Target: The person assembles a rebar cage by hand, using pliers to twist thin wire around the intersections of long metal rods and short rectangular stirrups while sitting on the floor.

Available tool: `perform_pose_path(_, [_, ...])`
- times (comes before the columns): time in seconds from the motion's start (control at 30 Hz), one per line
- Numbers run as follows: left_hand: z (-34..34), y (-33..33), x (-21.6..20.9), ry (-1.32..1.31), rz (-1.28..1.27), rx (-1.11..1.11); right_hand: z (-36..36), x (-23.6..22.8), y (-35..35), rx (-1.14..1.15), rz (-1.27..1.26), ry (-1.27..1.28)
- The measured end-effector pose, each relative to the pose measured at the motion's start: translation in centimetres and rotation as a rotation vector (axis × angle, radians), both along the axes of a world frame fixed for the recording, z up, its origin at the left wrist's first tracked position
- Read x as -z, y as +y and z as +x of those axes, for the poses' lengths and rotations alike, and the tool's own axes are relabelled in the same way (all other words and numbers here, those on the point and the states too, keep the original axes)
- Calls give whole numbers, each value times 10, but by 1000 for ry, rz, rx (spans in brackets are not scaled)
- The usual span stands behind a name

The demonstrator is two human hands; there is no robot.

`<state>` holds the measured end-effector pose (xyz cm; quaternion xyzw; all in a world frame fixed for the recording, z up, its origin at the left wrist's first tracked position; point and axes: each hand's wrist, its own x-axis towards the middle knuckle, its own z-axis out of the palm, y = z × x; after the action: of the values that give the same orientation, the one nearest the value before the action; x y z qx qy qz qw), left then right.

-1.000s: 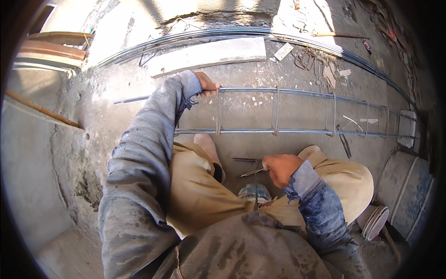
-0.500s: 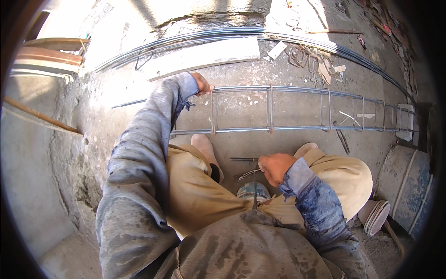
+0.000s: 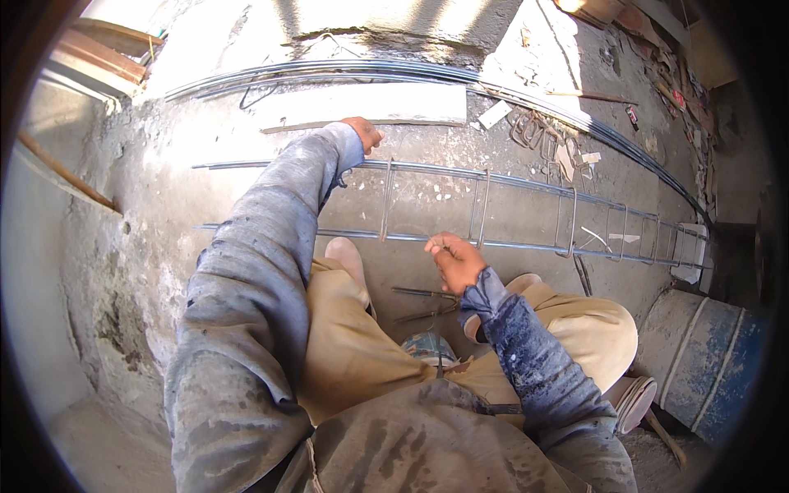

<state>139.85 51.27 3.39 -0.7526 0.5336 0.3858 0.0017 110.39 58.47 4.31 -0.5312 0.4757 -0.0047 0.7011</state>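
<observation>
A long cage of steel bars (image 3: 526, 181) with several square stirrups (image 3: 386, 201) lies across the ground before me. My left hand (image 3: 363, 134) is just beyond its far bar, apart from it, with curled fingers; whether anything is inside them is hidden. Close to the near bar, my right hand (image 3: 454, 259) is pinched shut, and a faint thin wire shows at its fingertips. Between my feet and below that hand lie dark metal tool handles (image 3: 423, 292). A round container with a patterned side (image 3: 427, 348) stands between my legs.
Beyond the cage are a pale board (image 3: 370, 107) and a bundle of long rods (image 3: 567, 117). Loose bent stirrups (image 3: 532, 131) lie at the far right. A blue-grey drum (image 3: 699, 353) and a small bucket (image 3: 633, 403) are at my right. A wooden pole (image 3: 70, 174) leans at left.
My left hand has come off the far bar and moved slightly up. My right hand has moved from between my knees up and left to the near bar. The view has shifted.
</observation>
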Motion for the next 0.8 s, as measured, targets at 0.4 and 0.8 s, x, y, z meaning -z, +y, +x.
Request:
perform_pose_path(0.4, [-19,0,-11,-73,-141,193,59,52,-45,402,379,-53])
perform_pose_path(0.8, [-8,1,1,-59,-192,209,105,52,-43,578,432,-242])
